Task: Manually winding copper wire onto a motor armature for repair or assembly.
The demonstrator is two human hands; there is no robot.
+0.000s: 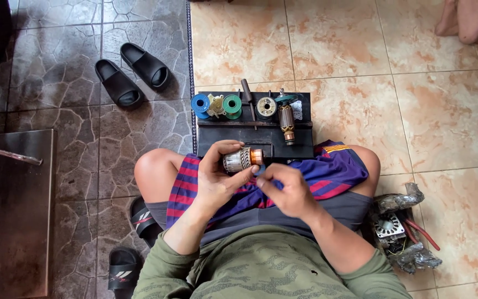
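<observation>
My left hand (216,180) grips a small motor armature (243,159) with a silver core and a copper end, held over my lap. My right hand (286,189) is just below and to the right of it, fingertips pinched together near the armature's copper end; what they pinch is too small to see. A striped red and blue cloth (327,173) lies across my thighs under both hands.
A black tray (253,134) in front of my knees holds a blue spool (199,103), a green spool (232,105), a second armature (286,123) and a screwdriver (248,94). Black sandals (131,75) lie on the dark tiles at the left. Motor parts (399,232) sit by my right hip. Another person's feet (468,19) show top right.
</observation>
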